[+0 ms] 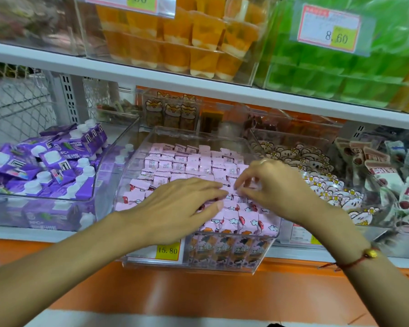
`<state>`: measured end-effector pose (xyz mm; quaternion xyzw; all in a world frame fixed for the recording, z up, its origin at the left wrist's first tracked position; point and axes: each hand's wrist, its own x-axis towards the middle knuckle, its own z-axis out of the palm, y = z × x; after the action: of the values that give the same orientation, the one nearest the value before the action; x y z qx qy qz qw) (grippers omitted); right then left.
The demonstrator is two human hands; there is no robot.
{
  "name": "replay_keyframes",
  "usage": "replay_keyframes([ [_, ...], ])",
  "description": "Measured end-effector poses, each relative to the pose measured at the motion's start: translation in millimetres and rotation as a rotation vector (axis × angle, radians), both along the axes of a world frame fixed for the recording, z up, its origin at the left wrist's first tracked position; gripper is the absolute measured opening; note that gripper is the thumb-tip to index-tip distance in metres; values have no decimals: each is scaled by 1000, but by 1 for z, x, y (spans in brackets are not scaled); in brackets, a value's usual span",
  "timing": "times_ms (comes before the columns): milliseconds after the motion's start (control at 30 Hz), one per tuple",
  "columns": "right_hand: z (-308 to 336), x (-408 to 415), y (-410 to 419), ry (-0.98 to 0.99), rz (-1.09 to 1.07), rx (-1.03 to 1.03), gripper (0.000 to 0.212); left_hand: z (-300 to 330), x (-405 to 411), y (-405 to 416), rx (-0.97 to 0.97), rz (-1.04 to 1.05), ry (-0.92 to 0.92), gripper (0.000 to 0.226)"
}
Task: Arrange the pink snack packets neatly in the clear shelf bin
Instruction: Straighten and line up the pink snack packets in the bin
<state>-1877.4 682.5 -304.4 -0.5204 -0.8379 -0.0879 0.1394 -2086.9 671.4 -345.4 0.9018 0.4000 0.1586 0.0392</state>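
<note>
Your left hand (175, 204) lies flat and released, palm down, pressing on the pink snack packets (189, 166) near the front of the clear shelf bin (265, 251). Your right hand (276, 185) is beside it, thumb and forefinger pinching one packet in the middle rows; a red cord bracelet (354, 260) shows on that wrist. The packets fill the bin in rough rows from back wall to front edge, the front ones standing upright. The bin sits on the lower shelf (293, 254), between a bin of purple cartons (57, 156) on the left and a bin of white cartoon packets (316, 175) on the right. A yellow price tag (167, 250) reading 15.80 hangs at the bin's front.
</note>
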Motion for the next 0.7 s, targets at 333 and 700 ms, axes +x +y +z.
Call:
replay_keyframes([
  [333, 2, -1, 1, -118, -13, -87, 19, -2, -2, 2, -28, -26, 65, 48],
  [700, -12, -2, -4, -32, 22, 78, 15, 0, 0, 6, -46, -44, 122, 46],
])
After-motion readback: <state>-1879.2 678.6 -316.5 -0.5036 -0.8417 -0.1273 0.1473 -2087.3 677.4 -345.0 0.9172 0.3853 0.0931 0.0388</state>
